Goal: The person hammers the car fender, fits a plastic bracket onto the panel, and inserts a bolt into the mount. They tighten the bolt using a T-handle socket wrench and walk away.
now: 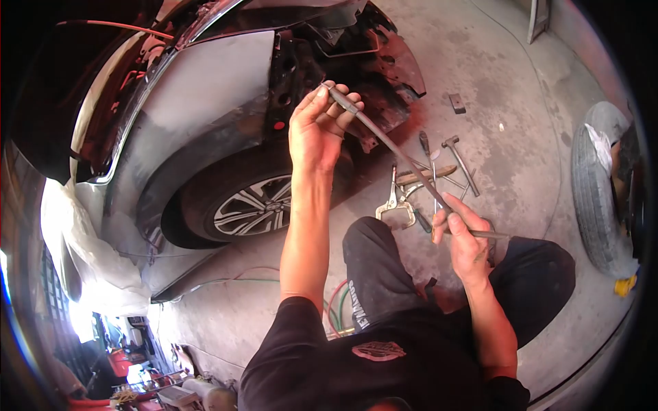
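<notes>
A long, dark metal bar (395, 146) runs slantwise between my hands, with a thicker end at the upper left and a bent end at the lower right. My left hand (315, 130) pinches the thick end between thumb and fingers, in front of the car's exposed front corner. Around the bend, my right hand (467, 243) is closed, and the tip sticks out past its fingers. On the floor beneath the bar lie locking C-clamp pliers (392, 204), a hammer (463, 163) and a screwdriver (424, 142), partly overlapped by other tools.
The car's grey fender (212, 82) and front wheel (257, 205) stand at the left. A loose tyre (596, 198) leans at the right. Hoses (336, 305) lie beside my knee, and a small dark block (457, 104) rests on the concrete floor.
</notes>
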